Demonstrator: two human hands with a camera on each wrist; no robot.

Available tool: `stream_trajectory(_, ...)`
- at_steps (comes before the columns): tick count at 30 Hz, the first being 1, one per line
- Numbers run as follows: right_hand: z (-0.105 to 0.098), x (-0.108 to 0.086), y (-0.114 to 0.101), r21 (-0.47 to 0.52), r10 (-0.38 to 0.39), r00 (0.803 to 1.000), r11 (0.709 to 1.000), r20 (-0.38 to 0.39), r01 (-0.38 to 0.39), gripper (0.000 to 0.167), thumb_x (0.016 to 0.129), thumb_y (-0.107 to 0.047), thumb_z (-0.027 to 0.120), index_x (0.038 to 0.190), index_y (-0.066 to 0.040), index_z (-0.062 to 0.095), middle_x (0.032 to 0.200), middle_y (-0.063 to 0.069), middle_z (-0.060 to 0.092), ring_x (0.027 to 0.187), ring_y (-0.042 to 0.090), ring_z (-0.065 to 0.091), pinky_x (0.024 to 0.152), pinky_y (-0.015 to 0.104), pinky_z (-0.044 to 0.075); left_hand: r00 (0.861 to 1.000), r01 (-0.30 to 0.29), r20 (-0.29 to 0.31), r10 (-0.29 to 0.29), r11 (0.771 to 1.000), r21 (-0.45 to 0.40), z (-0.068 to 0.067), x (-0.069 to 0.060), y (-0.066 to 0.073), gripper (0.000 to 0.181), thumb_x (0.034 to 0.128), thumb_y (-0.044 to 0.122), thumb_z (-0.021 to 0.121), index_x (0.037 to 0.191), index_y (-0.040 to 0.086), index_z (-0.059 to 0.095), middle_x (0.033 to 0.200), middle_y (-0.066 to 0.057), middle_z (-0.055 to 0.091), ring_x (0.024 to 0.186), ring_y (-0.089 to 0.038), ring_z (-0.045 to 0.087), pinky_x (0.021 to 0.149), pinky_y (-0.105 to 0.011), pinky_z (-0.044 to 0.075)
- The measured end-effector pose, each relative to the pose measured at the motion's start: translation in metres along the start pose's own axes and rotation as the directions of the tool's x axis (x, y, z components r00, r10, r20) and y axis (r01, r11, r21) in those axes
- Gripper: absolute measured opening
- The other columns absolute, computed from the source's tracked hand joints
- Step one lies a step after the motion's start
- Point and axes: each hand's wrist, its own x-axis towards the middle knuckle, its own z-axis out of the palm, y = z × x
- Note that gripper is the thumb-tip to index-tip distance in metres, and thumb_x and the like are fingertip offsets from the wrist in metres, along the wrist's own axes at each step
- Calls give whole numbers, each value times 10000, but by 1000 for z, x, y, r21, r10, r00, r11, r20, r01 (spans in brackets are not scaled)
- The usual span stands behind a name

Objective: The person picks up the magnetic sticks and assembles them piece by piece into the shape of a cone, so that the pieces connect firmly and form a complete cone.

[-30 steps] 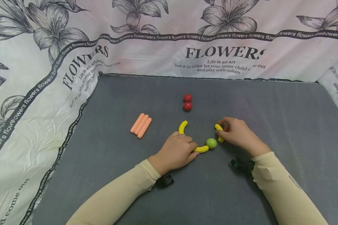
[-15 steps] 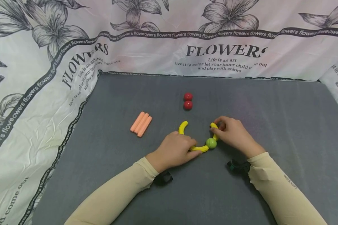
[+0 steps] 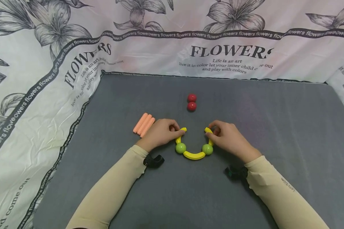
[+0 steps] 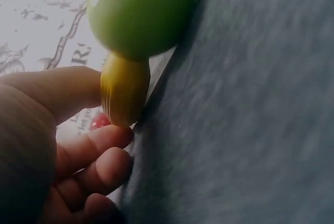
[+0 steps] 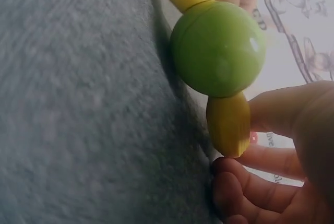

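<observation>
My left hand [image 3: 162,133] pinches a curved yellow piece [image 3: 178,139] between thumb and fingers; its lower end meets a green ball [image 3: 180,148]. Across from it, my right hand [image 3: 230,137] pinches another yellow piece [image 3: 210,142], whose lower end meets a second green ball [image 3: 207,149]. A third yellow piece [image 3: 194,156] lies between the two balls, so the pieces form a U. In the left wrist view the thumb presses the yellow piece [image 4: 124,91] below the green ball [image 4: 141,12]. The right wrist view shows the ball [image 5: 218,49] touching yellow pieces at both ends.
Two red balls [image 3: 191,102] touch, one behind the other, beyond the U. Several orange sticks [image 3: 143,124] lie side by side just beyond my left wrist. A flower-printed cloth [image 3: 149,54] borders the dark tabletop [image 3: 189,197] at the back and left.
My left hand has moved left and back, from over the U's left part to its left yellow piece, uncovering a green ball. My right hand and its yellow piece have moved left; the U is narrower.
</observation>
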Motion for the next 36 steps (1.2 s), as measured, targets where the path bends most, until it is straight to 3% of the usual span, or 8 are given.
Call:
stream_trajectory(9,3,5,-5,-44,-58,997,997,54,60,296,985,-230,737,1207,-38,703,795,22,662,616,151,560,605,342,482,997,-55,-59,58,997,47,5,-1,-5,197,946,471,769,912,277,767,789,73,631,693,-116,573,628,-285,457)
stream_trajectory(16,-6,12,-9,-90,-79,991,992,104,88,358,990,-284,739,1242,-31,704,844,33,666,651,147,559,607,338,480,995,-78,-57,81,995,69,4,0,-7,197,953,489,754,928,295,768,799,87,629,702,-102,572,635,-277,457)
stream_trajectory(20,-14,29,-20,-173,-97,991,979,95,112,391,991,-300,738,1272,-30,698,946,85,696,766,203,624,681,405,531,994,-90,-61,95,993,77,3,-1,-8,202,954,496,750,928,296,764,796,90,628,697,-98,573,636,-281,464)
stream_trajectory(25,-18,54,-44,-327,-136,989,933,62,149,420,987,-273,734,1344,-65,661,1118,130,702,988,283,679,801,511,565,991,-109,-65,115,990,83,1,-1,-11,223,940,519,755,927,296,757,789,90,618,684,-93,568,626,-280,464)
stream_trajectory(30,-17,77,-53,-394,-170,985,903,42,172,441,978,-225,731,1381,-76,632,1119,136,695,962,295,677,786,515,575,992,-109,-56,113,992,68,1,-1,-12,244,931,522,769,942,279,757,804,78,620,694,-100,571,631,-276,470)
stream_trajectory(36,-11,90,-47,-419,-111,991,898,70,130,536,983,-226,728,1464,-58,562,1201,170,699,1023,328,673,853,538,571,993,-105,-54,109,991,82,5,-1,-10,293,908,576,770,923,285,738,809,72,608,713,-86,564,647,-263,466)
